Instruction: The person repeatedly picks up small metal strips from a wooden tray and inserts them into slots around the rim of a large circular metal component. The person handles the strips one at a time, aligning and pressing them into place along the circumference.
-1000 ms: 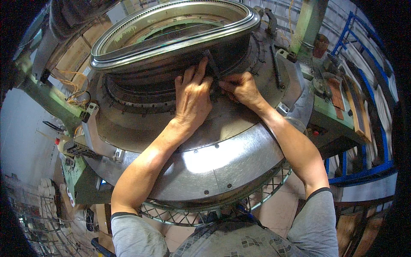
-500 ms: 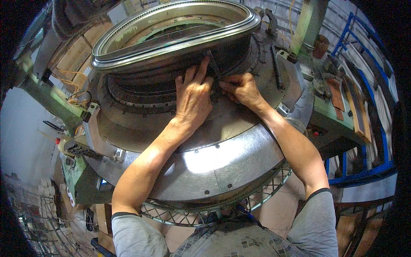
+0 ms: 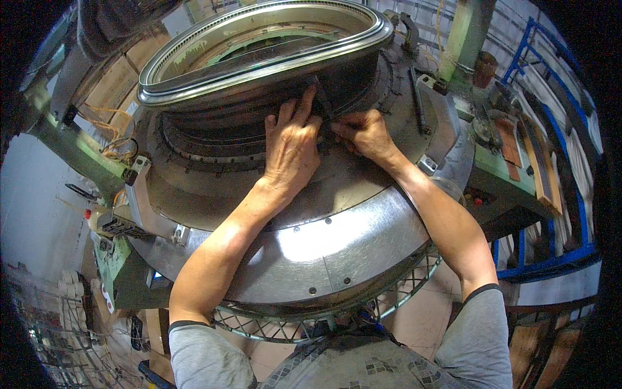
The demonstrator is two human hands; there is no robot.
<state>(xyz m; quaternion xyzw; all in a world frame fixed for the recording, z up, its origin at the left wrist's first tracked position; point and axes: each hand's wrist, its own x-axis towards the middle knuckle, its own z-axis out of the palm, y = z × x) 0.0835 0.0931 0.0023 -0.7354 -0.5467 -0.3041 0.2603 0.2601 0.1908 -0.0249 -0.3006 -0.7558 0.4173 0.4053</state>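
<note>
The left hand (image 3: 293, 152) lies flat against the dark ribbed wall of the round machine (image 3: 337, 240), covering whatever sits under its palm. The fingertips of the right hand (image 3: 366, 135) press together on something small and dark, too small to tell what it is. The machine's near edge hides its base and most of the wire mesh ring (image 3: 259, 324) below. The shoulders are cut off by the lower edge.

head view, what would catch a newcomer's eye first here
The big round metal machine fills the middle, topped by a shiny oval ring. Both hands meet just under that ring: the left hand lies flat, the right hand pinches at a small dark part.
</note>
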